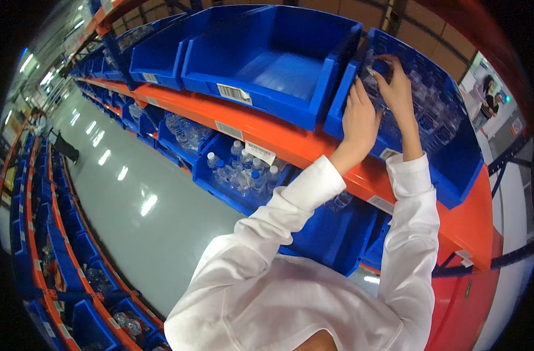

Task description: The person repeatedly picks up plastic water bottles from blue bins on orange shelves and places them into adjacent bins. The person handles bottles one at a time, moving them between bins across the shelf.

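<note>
Both hands reach into a blue bin (454, 187) on the upper right shelf, filled with clear plastic bottles (433, 111). My right hand (400, 93) curves its thumb and index finger around a clear plastic bottle (369, 73) near the bin's left wall. Just left of it, my left hand (361, 121) lies over that wall, its fingers stretched out beside the same bottle. The bottle's outline is hard to make out among the hands and the other clear plastic.
Left of this bin stands a wide, bare blue bin (284, 64). An orange shelf beam (249, 126) runs below. Under it, another blue bin (237, 199) holds capped bottles (256, 175). A grey aisle floor (161, 234) separates the racks. People (489, 102) stand beyond the right end.
</note>
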{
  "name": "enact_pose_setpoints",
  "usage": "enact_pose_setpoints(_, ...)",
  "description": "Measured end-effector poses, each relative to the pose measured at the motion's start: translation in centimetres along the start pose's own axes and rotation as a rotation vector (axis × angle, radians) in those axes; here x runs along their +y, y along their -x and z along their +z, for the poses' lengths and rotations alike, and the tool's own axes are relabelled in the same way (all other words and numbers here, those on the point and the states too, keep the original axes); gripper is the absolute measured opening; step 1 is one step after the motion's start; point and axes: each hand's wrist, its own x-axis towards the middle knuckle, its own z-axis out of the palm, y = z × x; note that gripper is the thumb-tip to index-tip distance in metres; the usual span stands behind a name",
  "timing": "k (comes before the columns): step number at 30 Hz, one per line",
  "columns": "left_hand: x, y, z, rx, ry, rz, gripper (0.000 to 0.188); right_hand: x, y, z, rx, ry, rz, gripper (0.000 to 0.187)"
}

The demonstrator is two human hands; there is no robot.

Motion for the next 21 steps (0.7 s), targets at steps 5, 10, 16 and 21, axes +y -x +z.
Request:
enact_pose_setpoints(5, 0.4, -1.1, 0.0, 0.127, 0.332, 0.151, 0.076, -5.6, 0.8, -4.5, 0.03, 0.011, -0.017, 0.032)
enact_pose_setpoints(10, 4.4, -1.4, -3.0, 0.282, 0.418, 0.355, 0.079, -10.7, 2.0, -9.3, 0.172, -0.055, -0.157, 0.035)
enact_pose_setpoints(16, 10.6, 0.1, -10.2, 0.411, 0.554, 0.554, 0.08, -16.1, 5.2, -16.3, 0.37, -0.131, -0.32, 0.04)
enact_pose_setpoints(21, 11.0, 4.1, -15.3, 0.319, 0.447, 0.584, 0.069, -20.1, 9.3, -16.8, 0.481, -0.338, -0.256, 0.041)
